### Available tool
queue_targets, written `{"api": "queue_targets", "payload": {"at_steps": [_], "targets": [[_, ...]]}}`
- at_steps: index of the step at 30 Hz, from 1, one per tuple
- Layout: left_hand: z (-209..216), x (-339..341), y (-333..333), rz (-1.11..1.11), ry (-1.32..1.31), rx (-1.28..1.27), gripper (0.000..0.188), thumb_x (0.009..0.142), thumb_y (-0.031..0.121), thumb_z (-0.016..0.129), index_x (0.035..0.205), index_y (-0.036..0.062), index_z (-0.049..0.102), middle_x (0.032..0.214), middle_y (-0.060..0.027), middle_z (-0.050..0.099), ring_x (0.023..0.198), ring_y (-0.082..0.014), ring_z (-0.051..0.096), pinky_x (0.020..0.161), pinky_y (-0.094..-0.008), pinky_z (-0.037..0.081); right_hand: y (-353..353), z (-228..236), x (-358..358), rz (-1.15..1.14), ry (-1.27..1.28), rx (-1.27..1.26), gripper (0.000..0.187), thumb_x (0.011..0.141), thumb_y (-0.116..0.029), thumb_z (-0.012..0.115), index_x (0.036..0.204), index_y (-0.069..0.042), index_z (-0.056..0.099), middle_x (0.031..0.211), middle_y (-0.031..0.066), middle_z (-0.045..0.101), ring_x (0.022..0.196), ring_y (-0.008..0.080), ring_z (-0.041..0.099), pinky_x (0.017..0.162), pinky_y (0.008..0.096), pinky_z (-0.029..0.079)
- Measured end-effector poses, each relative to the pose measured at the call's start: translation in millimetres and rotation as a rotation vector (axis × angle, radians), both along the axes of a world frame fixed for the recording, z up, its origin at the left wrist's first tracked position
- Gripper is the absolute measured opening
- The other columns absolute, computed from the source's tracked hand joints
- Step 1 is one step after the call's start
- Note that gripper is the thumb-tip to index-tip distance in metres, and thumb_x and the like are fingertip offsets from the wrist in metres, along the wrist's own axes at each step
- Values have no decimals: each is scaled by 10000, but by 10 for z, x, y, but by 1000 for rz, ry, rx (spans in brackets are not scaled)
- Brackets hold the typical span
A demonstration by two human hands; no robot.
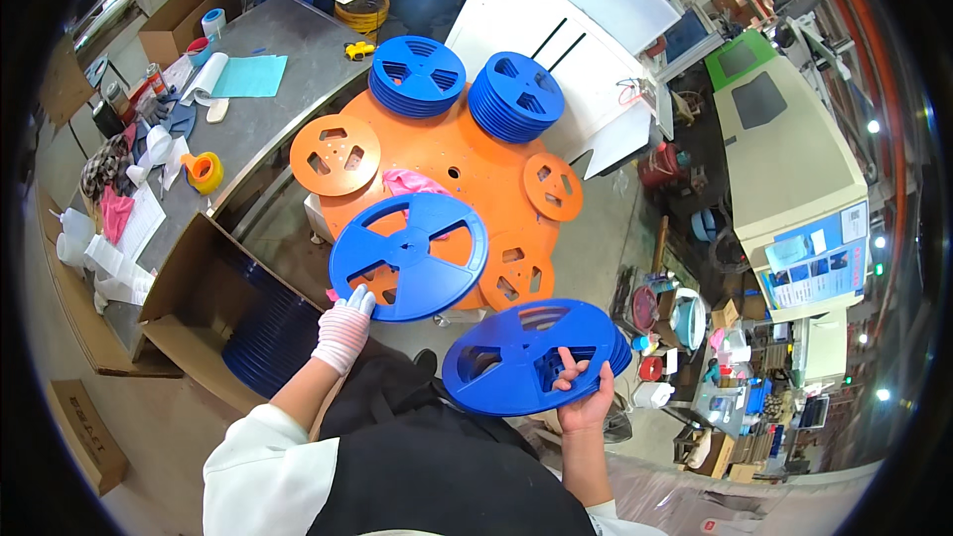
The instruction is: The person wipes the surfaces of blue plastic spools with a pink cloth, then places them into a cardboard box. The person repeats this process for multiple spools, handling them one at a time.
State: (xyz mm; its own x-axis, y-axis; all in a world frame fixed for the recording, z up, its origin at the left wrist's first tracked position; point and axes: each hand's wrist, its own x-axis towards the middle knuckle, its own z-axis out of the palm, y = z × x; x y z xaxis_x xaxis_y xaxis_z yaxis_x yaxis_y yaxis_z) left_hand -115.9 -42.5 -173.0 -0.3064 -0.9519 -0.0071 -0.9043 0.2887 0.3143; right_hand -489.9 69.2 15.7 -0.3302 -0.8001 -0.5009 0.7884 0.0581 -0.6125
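Note:
A blue reel (422,283) with three wide cutouts is tilted over the near left part of an orange round table (476,164). My left hand (347,330), in a white and pink striped glove, is closed on its lower left rim. My bare right hand (588,399) grips a stack of blue reels (518,349) at the lower right, off the table's near edge, with fingers through a cutout. Toward the table's far side stand two more stacks, a left blue stack (421,66) and a right blue stack (512,89).
Orange discs with cutouts, including a left disc (323,177) and a right disc (543,201), ring the table. An open cardboard box (204,263) of blue reels (268,337) stands left. Behind it is a grey workbench (273,99) with tape, papers and bottles.

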Motion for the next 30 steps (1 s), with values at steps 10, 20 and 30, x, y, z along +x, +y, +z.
{"api": "queue_targets", "payload": {"at_steps": [10, 20, 30], "targets": [[-1216, -196, 202, 77, 333, 329, 539, 852, 187, 692, 1355, 108, 518, 1454, -163, 484, 1179, -302, 587, 971, -428, 511, -37, 201, 22, 272, -71, -421, 508, 958, -516, 560, 895, -12, 549, 1579, 264, 261, 580, 89, 475, 552, 249, 394], [191, 383, 386, 771, 1950, 808, 674, 840, 126, 766, 1396, -2, 407, 1328, -174, 531, 1199, -306, 572, 1029, -443, 497, -203, 271, 179, 367, -368, -727, 476, 981, -418, 588, 748, -47, 403, 1589, 269, 223, 518, 77, 533, 493, 225, 429], [869, 429, 235, 597, 1722, 200, 506, 887, 41, 603, 1377, -19, 489, 1335, -123, 557, 1232, -215, 543, 1075, -348, 416, -325, 241, 434, 465, -407, -639, 496, 964, -489, 592, 811, -33, 473, 1617, 235, 170, 530, 83, 512, 524, 248, 402]]}}
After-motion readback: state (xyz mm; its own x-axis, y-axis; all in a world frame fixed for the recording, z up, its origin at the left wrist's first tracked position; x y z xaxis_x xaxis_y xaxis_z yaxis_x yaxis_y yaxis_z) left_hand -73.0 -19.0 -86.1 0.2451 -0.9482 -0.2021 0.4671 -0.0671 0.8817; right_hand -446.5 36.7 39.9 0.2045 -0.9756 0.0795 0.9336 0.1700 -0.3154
